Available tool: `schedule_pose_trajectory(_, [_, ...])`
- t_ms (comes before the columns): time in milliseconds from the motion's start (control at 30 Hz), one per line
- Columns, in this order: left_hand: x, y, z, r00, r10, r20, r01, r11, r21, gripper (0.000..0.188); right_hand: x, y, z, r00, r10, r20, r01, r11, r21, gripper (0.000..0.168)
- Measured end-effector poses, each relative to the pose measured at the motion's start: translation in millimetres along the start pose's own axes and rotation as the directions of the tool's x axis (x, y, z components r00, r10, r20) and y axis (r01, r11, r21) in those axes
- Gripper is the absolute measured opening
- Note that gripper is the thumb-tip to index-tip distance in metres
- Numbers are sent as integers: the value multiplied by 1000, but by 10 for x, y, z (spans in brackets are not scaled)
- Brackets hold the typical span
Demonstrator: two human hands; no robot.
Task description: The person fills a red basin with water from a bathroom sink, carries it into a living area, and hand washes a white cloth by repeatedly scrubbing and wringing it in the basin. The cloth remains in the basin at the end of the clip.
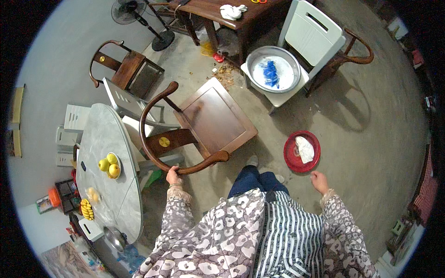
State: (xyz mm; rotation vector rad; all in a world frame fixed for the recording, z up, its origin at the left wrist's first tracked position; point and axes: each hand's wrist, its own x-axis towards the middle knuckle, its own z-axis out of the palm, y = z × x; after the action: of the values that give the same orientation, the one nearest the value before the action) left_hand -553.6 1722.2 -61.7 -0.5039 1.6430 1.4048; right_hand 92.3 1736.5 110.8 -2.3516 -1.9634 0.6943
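My left hand grips the curved top rail of a dark wooden armchair. The chair has a round brass medallion on its back splat, and its seat faces away from me. My right hand hangs at my side with its fingers curled and nothing visible in it. In the picture it is just below a red basin on the floor, in which a white cloth lies. Farther off, a metal basin of sudsy water with a blue cloth rests on a white chair.
A round grey table at left bears a bowl of yellow fruit and bananas. Another wooden armchair and a standing fan are by the wall. A wooden table holds a white cloth. Debris litters the floor.
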Motion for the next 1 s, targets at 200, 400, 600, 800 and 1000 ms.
schedule_pose_trajectory(200, [158,-298,180,979,-18,203,62,975,-212,9,859,-491,-542,956,-282,76,290,946,-145,26])
schedule_pose_trajectory(400, [136,-518,-340,961,31,274,32,975,-222,7,899,-490,-753,969,-191,157,214,966,-144,26])
schedule_pose_trajectory(600, [49,-704,-1015,984,1,178,19,994,-110,12,885,-469,-889,976,-133,171,152,983,-105,24])
schedule_pose_trajectory(800, [-152,-515,-1108,805,285,-521,-98,929,357,32,651,-395,-682,985,-102,138,110,993,-52,24])
schedule_pose_trajectory(1000, [-9,153,-246,570,812,120,-758,464,459,41,555,-371,-618,994,-24,103,13,994,104,21])
